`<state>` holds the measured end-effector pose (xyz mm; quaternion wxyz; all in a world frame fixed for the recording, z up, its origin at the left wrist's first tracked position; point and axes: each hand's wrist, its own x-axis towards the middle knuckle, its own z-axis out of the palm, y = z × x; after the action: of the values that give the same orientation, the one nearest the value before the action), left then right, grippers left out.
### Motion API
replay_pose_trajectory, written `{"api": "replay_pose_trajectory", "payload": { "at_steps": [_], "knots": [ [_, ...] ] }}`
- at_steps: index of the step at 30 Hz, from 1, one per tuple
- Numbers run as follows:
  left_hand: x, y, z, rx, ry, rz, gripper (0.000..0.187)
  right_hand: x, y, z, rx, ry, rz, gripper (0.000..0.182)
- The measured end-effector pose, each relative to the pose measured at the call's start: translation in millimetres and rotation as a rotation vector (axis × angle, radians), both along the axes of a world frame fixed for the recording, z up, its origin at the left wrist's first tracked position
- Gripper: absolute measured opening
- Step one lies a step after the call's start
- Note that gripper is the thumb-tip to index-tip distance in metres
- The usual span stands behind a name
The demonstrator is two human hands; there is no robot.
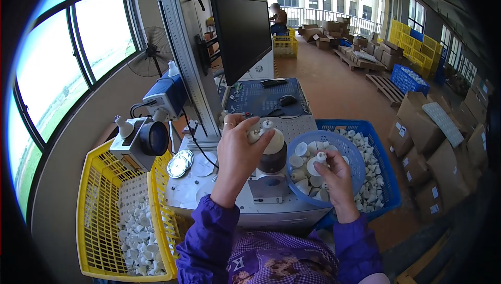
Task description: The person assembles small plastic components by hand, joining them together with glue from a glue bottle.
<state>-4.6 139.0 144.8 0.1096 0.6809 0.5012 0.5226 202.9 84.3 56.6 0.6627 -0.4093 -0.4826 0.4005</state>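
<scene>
My left hand [241, 151] is over the dark cylindrical fixture [273, 162], its fingers curled round a white lamp part [253, 136]. Another white part [267, 126] stands upright on the fixture's pale top, beside my fingertips. Over the round light-blue basket [356, 163], my right hand [338, 182] pinches a white cup-shaped part [317, 165] by its narrow neck. Several similar white parts lie in that basket, partly hidden by my right hand.
A blue crate [392, 185] with white parts is at right, a yellow crate [86, 206] at lower left. Beyond the fixture stand a column [190, 59], a monitor [242, 36] and a mouse [287, 100]. A laser head [138, 140] juts in at left. Another person [279, 19] sits far back.
</scene>
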Motion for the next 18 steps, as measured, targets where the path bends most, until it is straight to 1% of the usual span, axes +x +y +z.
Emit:
{"api": "replay_pose_trajectory", "payload": {
  "at_steps": [2, 3, 4, 5, 6, 7, 8, 9, 11, 12, 15, 18],
  "knots": [
    [2, 16, -1, -0.067, 0.136, -0.048, 0.038, -8, 9, 18, 0.038, -0.004, 0.020, 0.031],
    [1, 16, -1, -0.066, 0.134, -0.047, 0.038, -12, 15, 26, 0.074, -0.068, 0.020, 0.031],
    [-1, 16, 0, -0.037, 0.067, -0.087, 0.035, -17, 23, 35, 0.110, -0.131, 0.020, 0.030],
    [-3, 17, 1, -0.007, 0.001, -0.127, 0.033, -22, 31, 43, 0.113, -0.131, 0.020, 0.030],
    [-8, 15, 2, -0.005, 0.005, -0.129, 0.033, -28, 39, 50, 0.142, -0.217, 0.011, 0.031],
    [-16, 9, 2, 0.017, -0.111, -0.120, 0.031, -34, 46, 56, 0.168, -0.299, 0.000, 0.031],
    [-23, 2, 2, 0.038, -0.228, -0.109, 0.030, -40, 53, 60, 0.167, -0.293, -0.002, 0.031],
    [-29, -5, 0, 0.036, -0.223, -0.109, 0.030, -46, 62, 61, 0.197, -0.378, 0.007, 0.032],
    [-40, -21, -7, 0.051, -0.389, -0.145, 0.028, -54, 79, 55, 0.209, -0.503, 0.053, 0.034],
    [-45, -28, -12, 0.051, -0.387, -0.141, 0.028, -57, 81, 53, 0.209, -0.501, 0.056, 0.034],
    [-56, -41, -35, -0.097, -0.506, -0.160, 0.027, -62, 83, 52, 0.224, -0.579, 0.053, 0.033],
    [-58, -49, -52, -0.134, -0.517, -0.165, 0.025, -60, 78, 56, 0.196, -0.607, 0.057, 0.034]
  ]
}}
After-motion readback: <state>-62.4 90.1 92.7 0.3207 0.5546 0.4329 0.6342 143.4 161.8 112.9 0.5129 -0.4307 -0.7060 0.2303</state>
